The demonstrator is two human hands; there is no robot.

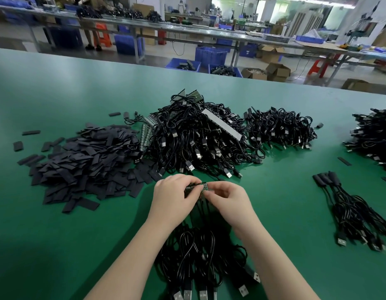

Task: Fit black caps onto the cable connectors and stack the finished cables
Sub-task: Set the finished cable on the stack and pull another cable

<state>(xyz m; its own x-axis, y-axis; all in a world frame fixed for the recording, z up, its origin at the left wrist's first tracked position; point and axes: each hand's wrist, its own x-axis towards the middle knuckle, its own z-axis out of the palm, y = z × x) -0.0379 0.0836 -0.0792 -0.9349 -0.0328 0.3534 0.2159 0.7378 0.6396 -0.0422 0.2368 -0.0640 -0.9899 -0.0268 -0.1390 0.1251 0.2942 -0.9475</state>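
My left hand point(174, 194) and my right hand point(227, 199) meet over the green table point(58, 234) and both pinch a strip of small green connector boards point(197, 187) whose black cables point(200, 252) trail toward me with USB plugs at the near edge. A wide heap of flat black caps point(86, 163) lies to the left. A big tangle of uncapped cables point(198, 139) sits just beyond my hands. A neat bundle of capped cables point(349, 208) lies at the right.
Two more cable piles sit at the back right point(280, 131) and far right edge point(375, 135). Loose caps are scattered at left point(18, 146). Beyond the table are workbenches, blue crates point(210, 55) and cardboard boxes.
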